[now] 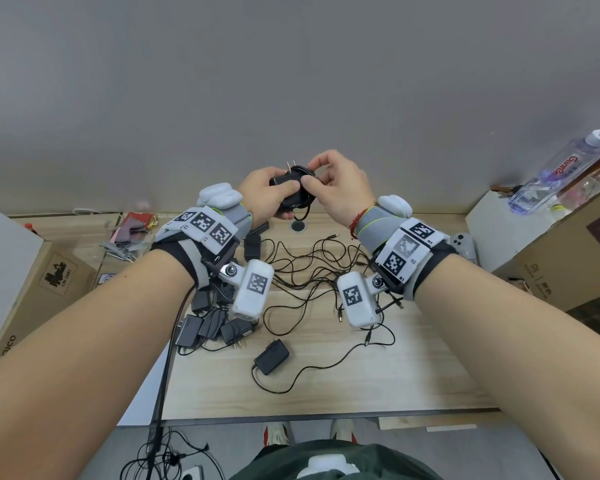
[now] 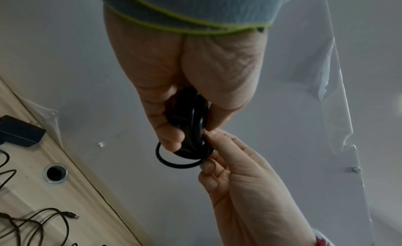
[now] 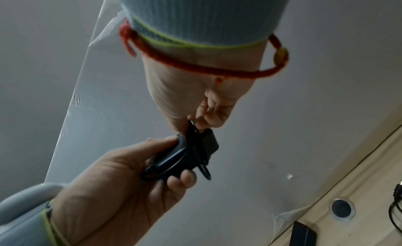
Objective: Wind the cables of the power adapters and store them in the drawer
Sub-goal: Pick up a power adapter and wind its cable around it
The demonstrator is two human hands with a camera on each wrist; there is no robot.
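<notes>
Both hands are raised in front of the grey wall, above the desk's back edge. My left hand (image 1: 284, 199) grips a black power adapter (image 1: 282, 181) with its plug prongs pointing up. Its cable (image 1: 300, 202) is coiled in loops around the body, and one loop (image 2: 174, 162) hangs below the fingers. My right hand (image 1: 310, 174) pinches the coiled cable between thumb and forefinger at the adapter's right side. In the right wrist view the pinch sits on the cable (image 3: 192, 129) just above the adapter (image 3: 210, 142). No drawer is in view.
A pile of black adapters (image 1: 212, 323) lies on the wooden desk (image 1: 413, 375) with tangled cables (image 1: 319, 271). One adapter (image 1: 271, 356) lies apart nearer me. Cardboard boxes stand at the left (image 1: 32, 289) and right (image 1: 551, 254), with a water bottle (image 1: 561, 168) on the right one. A grommet hole (image 1: 298, 226) sits near the back edge.
</notes>
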